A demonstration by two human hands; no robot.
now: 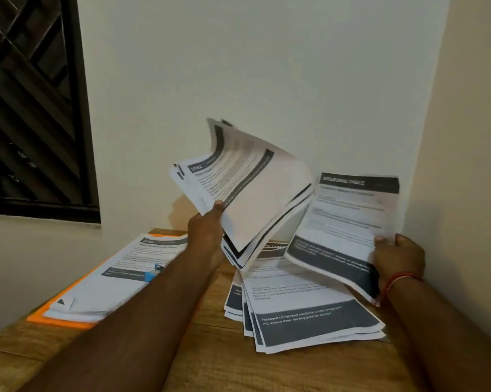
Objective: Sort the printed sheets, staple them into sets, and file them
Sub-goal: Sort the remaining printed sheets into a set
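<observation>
Left hand (206,232) grips a fanned bundle (247,193) above the worktop (204,360); right hand (398,257) pinches one sheet (349,222) at its right edge, over a loose pile (303,312).

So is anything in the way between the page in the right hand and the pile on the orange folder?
Yes. The left hand with its bundle is raised between the page and that pile; a small blue thing lies on top.

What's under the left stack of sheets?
An orange folder on the wooden table; only its edges show past the stack of sheets. Its middle is covered.
</observation>
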